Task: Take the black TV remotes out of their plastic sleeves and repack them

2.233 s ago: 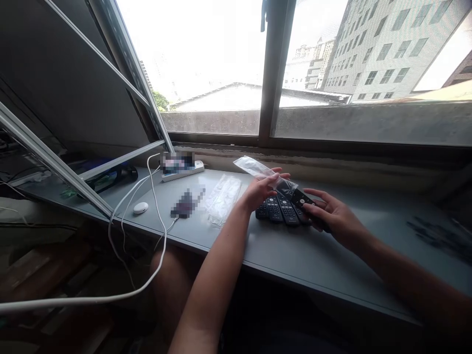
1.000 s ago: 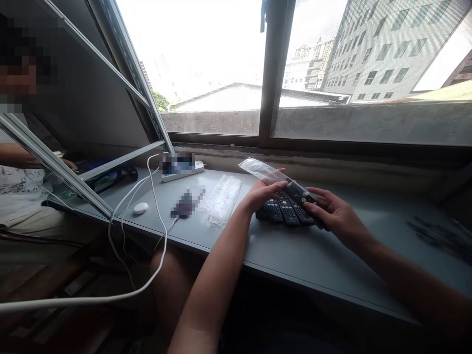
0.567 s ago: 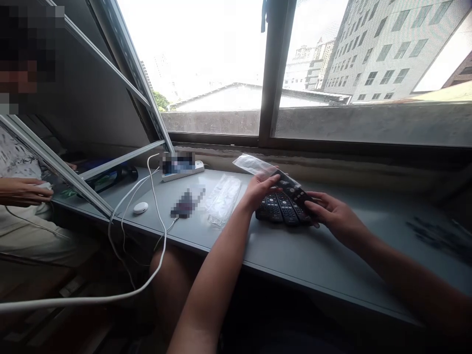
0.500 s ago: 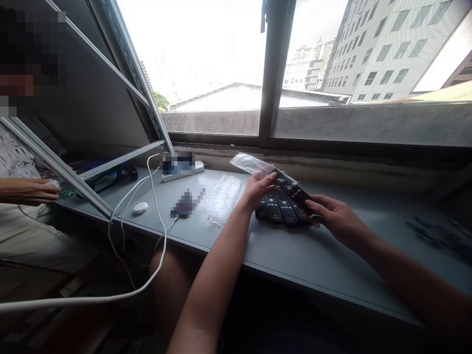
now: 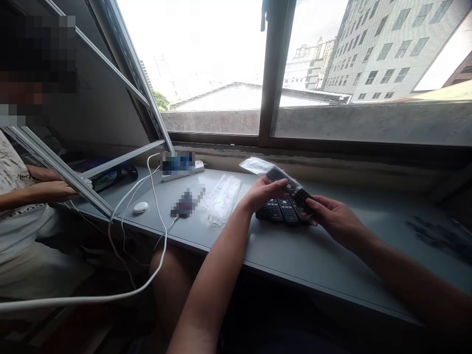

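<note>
A black remote control (image 5: 301,195) is tilted between my hands, partly inside a clear plastic bag (image 5: 256,166). My left hand (image 5: 262,192) pinches the bag and the remote near the middle, thumb on top. With thumb and fingers, my right hand (image 5: 334,215) grips the remote's lower right end. Beneath them, several black remote controls (image 5: 275,211) lie side by side on the grey table (image 5: 287,250). A pile of clear plastic bags (image 5: 223,199) lies left of these remotes.
A white power strip (image 5: 182,173), a round white object (image 5: 140,208) and white cables (image 5: 162,236) are on the left. A metal frame (image 5: 121,160) stands between me and another person (image 5: 22,216). Dark blurred items (image 5: 438,238) lie at right.
The bag has slid further along the remote, down to the right, with my left hand moving the same way. My right hand stays nearly still. The other person's hands moved right.
</note>
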The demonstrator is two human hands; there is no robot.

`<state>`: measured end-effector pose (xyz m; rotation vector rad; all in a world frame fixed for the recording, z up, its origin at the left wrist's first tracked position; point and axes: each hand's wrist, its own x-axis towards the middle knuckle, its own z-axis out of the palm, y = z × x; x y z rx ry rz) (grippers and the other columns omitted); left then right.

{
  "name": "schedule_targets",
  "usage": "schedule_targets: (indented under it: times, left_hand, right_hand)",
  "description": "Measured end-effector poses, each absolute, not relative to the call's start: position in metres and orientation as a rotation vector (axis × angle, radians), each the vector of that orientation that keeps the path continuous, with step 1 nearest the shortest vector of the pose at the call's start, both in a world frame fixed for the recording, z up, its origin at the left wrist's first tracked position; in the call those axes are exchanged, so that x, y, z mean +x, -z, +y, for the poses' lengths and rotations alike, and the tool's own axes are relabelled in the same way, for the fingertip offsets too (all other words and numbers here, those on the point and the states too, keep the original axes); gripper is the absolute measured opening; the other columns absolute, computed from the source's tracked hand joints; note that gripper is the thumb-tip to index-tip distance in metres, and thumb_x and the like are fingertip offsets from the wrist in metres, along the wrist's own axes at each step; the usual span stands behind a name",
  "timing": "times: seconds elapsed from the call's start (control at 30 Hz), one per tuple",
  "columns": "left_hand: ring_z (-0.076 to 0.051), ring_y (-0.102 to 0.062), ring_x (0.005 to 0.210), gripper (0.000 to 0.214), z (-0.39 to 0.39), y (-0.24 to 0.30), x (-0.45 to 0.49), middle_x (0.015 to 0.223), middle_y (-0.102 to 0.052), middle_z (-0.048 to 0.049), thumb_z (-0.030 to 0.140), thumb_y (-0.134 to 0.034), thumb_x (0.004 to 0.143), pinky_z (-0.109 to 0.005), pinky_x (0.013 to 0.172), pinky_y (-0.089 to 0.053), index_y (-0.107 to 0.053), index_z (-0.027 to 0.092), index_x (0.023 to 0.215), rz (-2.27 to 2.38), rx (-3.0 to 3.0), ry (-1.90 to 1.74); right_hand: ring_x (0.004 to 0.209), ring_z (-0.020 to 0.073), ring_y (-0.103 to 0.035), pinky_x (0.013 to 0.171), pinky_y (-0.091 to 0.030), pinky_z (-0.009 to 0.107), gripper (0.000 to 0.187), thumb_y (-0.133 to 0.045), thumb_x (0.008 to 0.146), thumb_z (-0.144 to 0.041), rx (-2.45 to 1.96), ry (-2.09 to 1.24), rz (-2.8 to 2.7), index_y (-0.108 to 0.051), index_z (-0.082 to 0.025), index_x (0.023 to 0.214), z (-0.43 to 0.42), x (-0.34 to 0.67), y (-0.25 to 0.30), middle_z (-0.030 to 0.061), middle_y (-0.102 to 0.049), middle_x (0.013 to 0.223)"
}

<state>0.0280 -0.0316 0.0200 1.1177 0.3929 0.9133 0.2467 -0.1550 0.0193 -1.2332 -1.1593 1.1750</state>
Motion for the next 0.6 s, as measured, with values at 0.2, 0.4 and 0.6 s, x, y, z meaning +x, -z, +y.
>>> schedule_targets:
  times: [0.2, 0.4, 0.6]
  left_hand:
    - [-0.023, -0.080, 0.109, 0.054, -0.022, -0.022, 0.026, 0.130, -0.083, -0.0130, 0.051, -0.096, 0.085, -0.027, 0.084, -0.063, -0.079, 0.020, 0.126, 0.441, 1.059, -1.082]
    - [-0.023, -0.080, 0.113, 0.058, -0.023, -0.022, 0.027, 0.130, -0.083, -0.0133, 0.055, -0.097, 0.084, -0.029, 0.090, -0.064, -0.078, 0.021, 0.127, 0.427, 1.053, -1.025]
    - [-0.028, -0.077, 0.125, 0.056, -0.031, -0.018, 0.030, 0.139, -0.080, -0.0153, 0.055, -0.095, 0.087, -0.038, 0.104, -0.062, -0.080, 0.019, 0.127, 0.381, 1.176, -0.881]
  right_hand:
    - [0.068, 0.0184, -0.064, 0.062, -0.055, 0.033, 0.063, -0.098, 0.078, -0.070, -1.278, -1.086, -1.201, -0.089, -0.021, 0.117, -0.157, 0.247, -0.022, 0.0080, -0.082, 0.085]
    - [0.070, 0.0213, -0.066, 0.066, -0.058, 0.037, 0.070, -0.096, 0.080, -0.071, -1.301, -0.986, -1.230, -0.088, -0.022, 0.129, -0.160, 0.245, -0.024, 0.0072, -0.081, 0.084]
    - [0.069, 0.0202, -0.064, 0.068, -0.058, 0.037, 0.068, -0.096, 0.083, -0.069, -1.285, -1.002, -1.201, -0.088, -0.024, 0.133, -0.160, 0.247, -0.020, 0.0060, -0.081, 0.083]
